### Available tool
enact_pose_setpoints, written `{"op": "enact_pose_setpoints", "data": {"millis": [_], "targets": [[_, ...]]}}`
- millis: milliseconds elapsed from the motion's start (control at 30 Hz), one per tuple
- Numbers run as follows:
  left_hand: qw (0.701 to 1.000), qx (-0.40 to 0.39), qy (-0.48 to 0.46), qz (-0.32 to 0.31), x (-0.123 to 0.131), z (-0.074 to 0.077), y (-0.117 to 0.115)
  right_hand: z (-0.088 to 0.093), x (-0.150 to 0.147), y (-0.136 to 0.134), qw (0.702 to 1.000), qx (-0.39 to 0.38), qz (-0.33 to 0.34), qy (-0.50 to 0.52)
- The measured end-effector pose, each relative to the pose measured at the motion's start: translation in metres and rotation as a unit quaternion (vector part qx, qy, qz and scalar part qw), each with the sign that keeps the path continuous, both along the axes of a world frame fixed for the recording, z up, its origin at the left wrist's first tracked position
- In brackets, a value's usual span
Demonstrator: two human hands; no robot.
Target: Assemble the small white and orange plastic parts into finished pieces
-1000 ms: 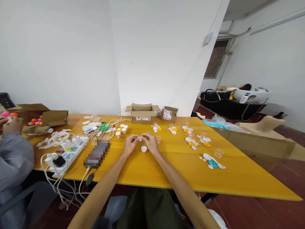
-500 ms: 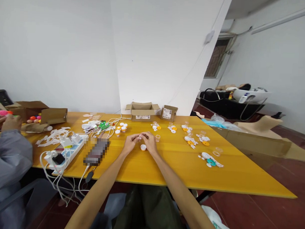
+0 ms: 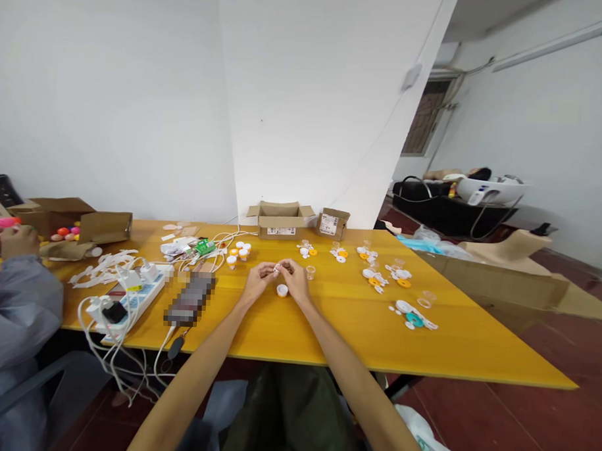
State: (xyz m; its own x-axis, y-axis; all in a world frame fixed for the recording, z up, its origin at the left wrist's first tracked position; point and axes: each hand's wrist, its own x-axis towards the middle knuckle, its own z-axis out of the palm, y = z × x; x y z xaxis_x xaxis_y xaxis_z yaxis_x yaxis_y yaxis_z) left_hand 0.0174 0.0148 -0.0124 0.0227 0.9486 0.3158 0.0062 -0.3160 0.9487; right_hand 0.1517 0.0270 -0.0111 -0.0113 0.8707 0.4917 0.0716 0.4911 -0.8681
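Note:
My left hand (image 3: 257,280) and my right hand (image 3: 295,278) meet above the table, fingertips closed together on a small white plastic part (image 3: 276,270). Its exact shape is too small to make out. Just below my hands a small round white and orange cup (image 3: 282,290) stands on the table. A clear plastic cup (image 3: 310,272) is right beside my right hand. To the left of my left hand, several white-capped orange cups (image 3: 238,253) stand in a cluster.
Groups of white, orange and teal plastic parts (image 3: 414,319) lie across the table's right side. Two cardboard boxes (image 3: 280,223) stand by the wall. A power strip (image 3: 140,299), cables and a phone (image 3: 190,299) lie left. A co-worker's hands (image 3: 18,242) hold something pink at far left.
My hands stay in nearly the same place, with the fingers shifting slightly around the small white part. The view has turned very slightly.

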Motion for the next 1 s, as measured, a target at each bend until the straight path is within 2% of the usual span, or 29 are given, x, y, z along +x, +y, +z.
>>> {"op": "enact_pose_setpoints", "data": {"millis": [367, 567, 1000], "targets": [[1.0, -0.009, -0.007, 0.026, -0.003, -0.001, 0.0, -0.001, 0.005, 0.006, 0.999, -0.003, 0.045, 0.023], [1.0, -0.007, -0.013, 0.023, -0.003, 0.0, -0.001, -0.001, 0.011, 0.007, 0.994, -0.044, 0.099, 0.034], [0.999, -0.016, -0.019, 0.032, -0.004, 0.0, -0.002, -0.001, 0.015, 0.003, 0.982, -0.104, 0.13, 0.094]]}}
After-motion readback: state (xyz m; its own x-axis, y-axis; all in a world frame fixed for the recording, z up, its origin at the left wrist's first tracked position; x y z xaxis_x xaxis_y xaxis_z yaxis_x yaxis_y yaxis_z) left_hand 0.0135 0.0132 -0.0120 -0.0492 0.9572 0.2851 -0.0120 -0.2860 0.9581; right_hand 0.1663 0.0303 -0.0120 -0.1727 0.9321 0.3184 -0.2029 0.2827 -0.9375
